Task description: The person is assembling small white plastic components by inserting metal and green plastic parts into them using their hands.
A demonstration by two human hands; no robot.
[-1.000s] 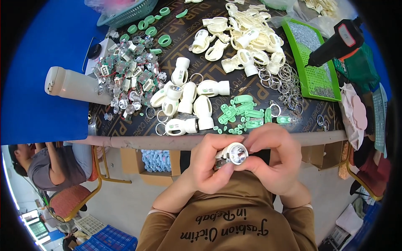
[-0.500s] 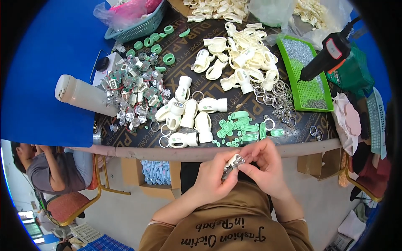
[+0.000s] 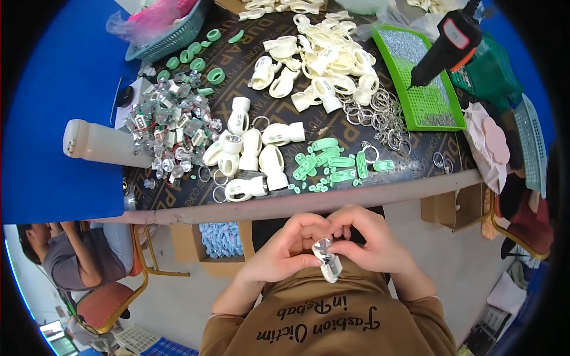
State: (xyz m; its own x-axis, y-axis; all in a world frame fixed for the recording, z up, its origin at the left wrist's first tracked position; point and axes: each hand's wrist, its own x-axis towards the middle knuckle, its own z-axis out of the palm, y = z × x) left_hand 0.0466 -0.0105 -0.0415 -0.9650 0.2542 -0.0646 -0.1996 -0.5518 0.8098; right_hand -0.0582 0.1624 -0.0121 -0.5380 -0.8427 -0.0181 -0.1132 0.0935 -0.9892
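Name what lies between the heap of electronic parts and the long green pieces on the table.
In the head view, a cluster of cream plastic casings lies between the electronic parts and the long green pieces, with metal rings at its edges.

Across your brown shirt (image 3: 332,341), dark curly lettering runs in two lines, a longer one and a shorter one, and it stands upside down in this view. The dark table (image 3: 255,44) in front of you carries slanting bands of tan capital letters, repeated over its top and partly hidden by what lies there. Your black screwdriver (image 3: 436,62) wears a white label (image 3: 456,34) with a red border; its marks are too small to make out. Your white cases (image 3: 284,134) include some with a tiny green print, also too small to read.
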